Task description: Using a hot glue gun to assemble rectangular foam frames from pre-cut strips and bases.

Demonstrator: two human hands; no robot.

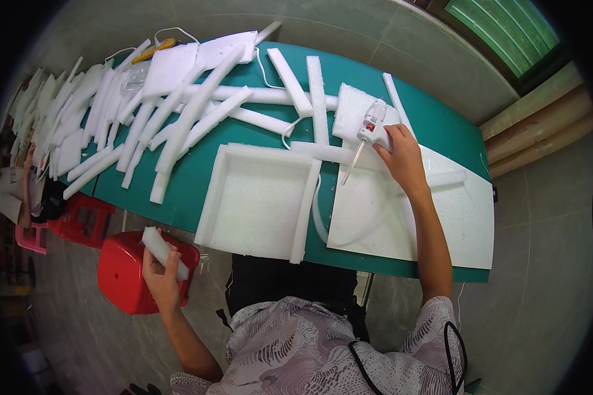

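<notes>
In my left hand (161,273) is a short white foam strip (157,243), gripped by the fingers over the red stool. My right hand (400,150) is wrapped round the handle of a white glue gun (373,128) with a red part and a long thin metal nozzle, which points down toward me. Between my hands, at the table's near edge, sits a square foam tray (260,204). Foam walls stand along its left, far and right sides; its near side shows no wall. A white board (402,224) lies beneath my right forearm.
Many foam strips (197,108) and sheets lie piled on the green table (184,214), left and far. A foam block (350,108) lies behind the glue gun. White cables cross the table. A red stool (118,270) stands left. Another person (13,191) is at the far left.
</notes>
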